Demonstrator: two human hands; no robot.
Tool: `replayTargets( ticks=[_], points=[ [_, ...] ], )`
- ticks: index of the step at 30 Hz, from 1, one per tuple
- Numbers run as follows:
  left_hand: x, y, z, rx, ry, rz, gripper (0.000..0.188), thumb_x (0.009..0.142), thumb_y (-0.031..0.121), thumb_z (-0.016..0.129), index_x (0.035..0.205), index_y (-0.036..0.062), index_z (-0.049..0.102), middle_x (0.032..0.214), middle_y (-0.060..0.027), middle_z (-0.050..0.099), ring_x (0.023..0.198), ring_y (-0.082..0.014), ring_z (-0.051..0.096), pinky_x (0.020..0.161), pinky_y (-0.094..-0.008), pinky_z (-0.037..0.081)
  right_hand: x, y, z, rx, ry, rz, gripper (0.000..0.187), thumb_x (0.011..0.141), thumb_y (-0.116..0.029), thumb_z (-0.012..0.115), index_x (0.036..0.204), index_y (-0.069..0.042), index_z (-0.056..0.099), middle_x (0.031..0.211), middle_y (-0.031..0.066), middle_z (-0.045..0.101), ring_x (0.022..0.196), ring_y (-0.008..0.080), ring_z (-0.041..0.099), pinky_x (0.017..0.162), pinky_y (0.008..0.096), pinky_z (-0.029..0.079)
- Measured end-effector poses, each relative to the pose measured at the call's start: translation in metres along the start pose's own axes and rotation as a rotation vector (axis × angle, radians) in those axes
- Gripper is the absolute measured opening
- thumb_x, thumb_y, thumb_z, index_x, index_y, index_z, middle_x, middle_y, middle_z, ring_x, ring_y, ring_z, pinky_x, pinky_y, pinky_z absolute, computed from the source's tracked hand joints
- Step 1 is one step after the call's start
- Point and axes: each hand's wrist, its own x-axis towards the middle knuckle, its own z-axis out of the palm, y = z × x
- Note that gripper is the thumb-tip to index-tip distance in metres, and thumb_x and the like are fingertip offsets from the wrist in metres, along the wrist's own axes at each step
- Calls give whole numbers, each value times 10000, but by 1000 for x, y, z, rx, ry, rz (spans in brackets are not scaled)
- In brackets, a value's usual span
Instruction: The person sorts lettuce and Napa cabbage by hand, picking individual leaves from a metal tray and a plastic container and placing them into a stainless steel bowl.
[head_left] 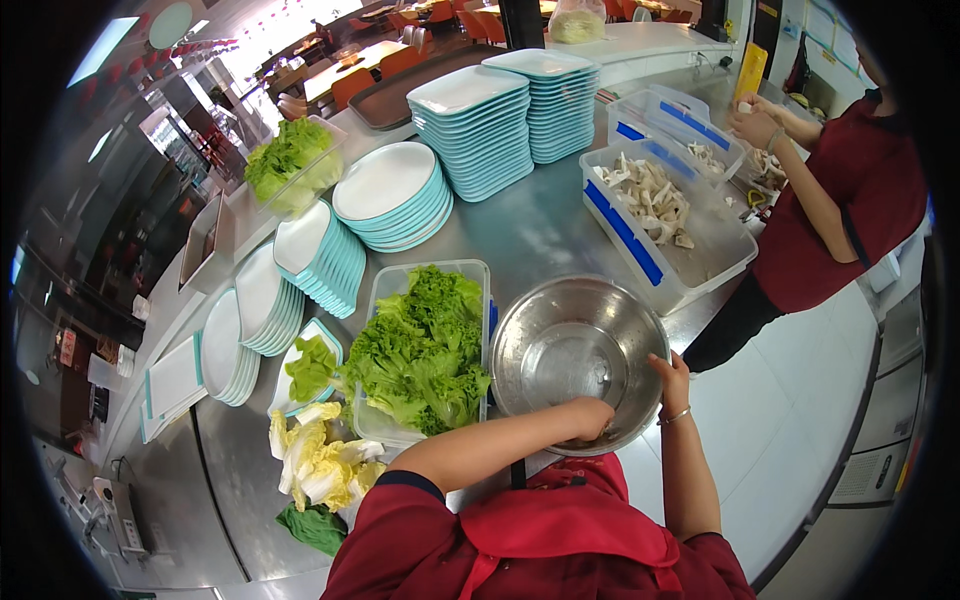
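Note:
A large round steel bowl (pixel 560 345) stands at the near edge of the metal counter, with only a wet sheen and small specks visible inside. My right hand (pixel 672 385) grips its right rim, thumb over the inner side. My left hand (pixel 590 418) reaches into the near part of the bowl, fingers curled downward; whatever they hold is hidden. Directly left of the bowl, a clear plastic tub (pixel 480 275) is heaped with green leaf lettuce (pixel 425 350). Yellowish cabbage leaves (pixel 325 460) lie beside the tub, with a dark green leaf (pixel 312 527) below them.
Stacks of pale blue-rimmed plates (pixel 470 140) and round plates (pixel 395 195) fill the counter's far side. A tub of torn mushrooms (pixel 650 200) stands right of the bowl. Another lettuce tub (pixel 305 175) is far left. A co-worker (pixel 830 210) handles something at the right.

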Motion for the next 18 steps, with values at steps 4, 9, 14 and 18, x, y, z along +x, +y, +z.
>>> replayTargets(
  ticks=[4,9,14,18],
  points=[
    [-8,-8,-5,-253,16,100,172,710,54,519,864,83,592,826,-116,614,774,-273,590,655,-366,450,0,1,1,-15,-15,1,279,759,-115,592,991,37,569,825,47,598,708,123,552,641,244,440],
    [-49,-18,-71,-843,188,78,172,741,10,511,899,47,568,819,-52,572,708,-133,578,608,-264,478,-5,-2,2,8,3,15,302,766,-118,580,1022,40,557,862,61,600,744,131,558,675,250,445],
    [-84,-43,-111,-1185,347,26,176,784,2,486,939,28,564,915,-52,558,814,-127,562,720,-275,513,-1,6,-2,29,-5,-1,306,768,-105,598,1035,37,555,869,64,601,756,137,559,680,253,446],
    [-86,-48,-105,-1287,342,-15,167,815,32,480,955,8,568,967,-61,556,874,-131,558,762,-286,515,1,7,-1,28,-6,-7,304,769,-106,598,1033,37,557,864,62,601,751,135,557,677,254,445]
  ],
)
